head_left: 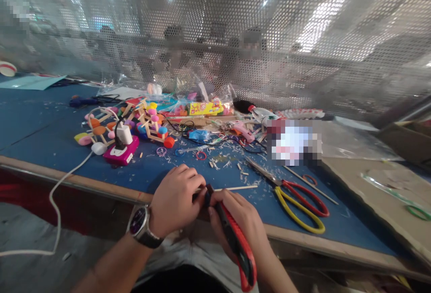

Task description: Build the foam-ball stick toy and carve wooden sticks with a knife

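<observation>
My left hand (175, 198), with a wristwatch (141, 227) on the wrist, is closed on a thin wooden stick (235, 188) that pokes out to the right over the blue table's (40, 122) front edge. My right hand (243, 221) grips a red and black utility knife (237, 243), its tip pressed against the stick right beside my left fingers. Both hands meet just in front of the table edge.
Scissors with red and yellow handles (299, 203) lie to the right. Wood shavings litter the table. A stick model with coloured pompoms (148, 124), a pink box with a white charger (121, 147) and cable, and plastic packets lie further back. A perforated screen (235, 37) stands behind.
</observation>
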Available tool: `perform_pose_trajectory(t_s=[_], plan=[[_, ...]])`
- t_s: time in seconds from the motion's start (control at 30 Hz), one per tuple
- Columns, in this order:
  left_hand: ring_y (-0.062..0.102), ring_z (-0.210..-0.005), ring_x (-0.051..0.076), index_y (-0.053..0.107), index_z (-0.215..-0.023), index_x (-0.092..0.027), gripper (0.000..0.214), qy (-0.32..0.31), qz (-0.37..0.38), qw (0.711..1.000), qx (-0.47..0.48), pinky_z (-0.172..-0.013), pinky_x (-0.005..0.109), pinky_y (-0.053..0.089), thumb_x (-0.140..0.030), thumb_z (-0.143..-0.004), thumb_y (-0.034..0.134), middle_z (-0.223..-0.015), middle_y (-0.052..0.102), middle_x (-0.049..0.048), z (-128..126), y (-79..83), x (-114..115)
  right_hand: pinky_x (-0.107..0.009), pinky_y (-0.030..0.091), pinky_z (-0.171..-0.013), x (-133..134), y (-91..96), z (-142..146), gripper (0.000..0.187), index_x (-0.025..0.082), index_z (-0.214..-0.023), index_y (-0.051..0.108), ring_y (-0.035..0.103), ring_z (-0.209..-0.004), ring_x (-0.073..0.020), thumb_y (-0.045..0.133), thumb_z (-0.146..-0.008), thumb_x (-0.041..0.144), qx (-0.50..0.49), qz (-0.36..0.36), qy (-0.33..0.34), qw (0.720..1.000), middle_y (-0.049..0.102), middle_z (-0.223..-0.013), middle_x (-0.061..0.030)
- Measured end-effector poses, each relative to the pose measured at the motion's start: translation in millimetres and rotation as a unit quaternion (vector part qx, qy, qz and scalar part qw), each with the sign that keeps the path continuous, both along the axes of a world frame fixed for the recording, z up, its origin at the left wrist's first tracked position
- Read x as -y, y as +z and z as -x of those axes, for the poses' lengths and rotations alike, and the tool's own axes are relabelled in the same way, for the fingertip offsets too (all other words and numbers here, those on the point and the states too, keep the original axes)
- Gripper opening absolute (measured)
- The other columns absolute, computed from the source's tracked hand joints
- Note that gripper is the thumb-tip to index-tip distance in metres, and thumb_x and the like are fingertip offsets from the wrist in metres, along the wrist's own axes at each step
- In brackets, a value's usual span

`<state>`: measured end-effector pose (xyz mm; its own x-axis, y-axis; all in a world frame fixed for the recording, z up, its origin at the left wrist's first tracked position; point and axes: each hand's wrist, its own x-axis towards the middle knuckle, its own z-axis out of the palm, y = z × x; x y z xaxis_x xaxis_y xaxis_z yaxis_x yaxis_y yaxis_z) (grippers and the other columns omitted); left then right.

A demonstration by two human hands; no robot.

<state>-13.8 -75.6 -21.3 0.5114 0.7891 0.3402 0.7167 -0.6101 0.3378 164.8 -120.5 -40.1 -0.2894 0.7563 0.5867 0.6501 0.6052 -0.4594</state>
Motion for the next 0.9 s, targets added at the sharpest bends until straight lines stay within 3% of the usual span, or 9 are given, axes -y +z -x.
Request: perform_pose_trajectory(t_s=[0.9], plan=[[0.058, -0.091, 0.024, 0.066, -0.087, -0.02, 0.012, -0.009, 0.0, 1.0, 0.003, -0.081, 0.04, 0.045, -0.017, -0.096, 0.059, -0.089, 0.068, 0.0042, 1.0, -1.3, -1.3, -0.025, 0.047, -0.06, 0.0, 3.5, -1.2, 0.015, 0.026, -0.081, 0.052, 0.064, -0.065, -0.0165, 0.05, -0.091, 0.015, -0.023, 0.013, 0.007, 1.0, 0.064, -0.07, 0.0021]])
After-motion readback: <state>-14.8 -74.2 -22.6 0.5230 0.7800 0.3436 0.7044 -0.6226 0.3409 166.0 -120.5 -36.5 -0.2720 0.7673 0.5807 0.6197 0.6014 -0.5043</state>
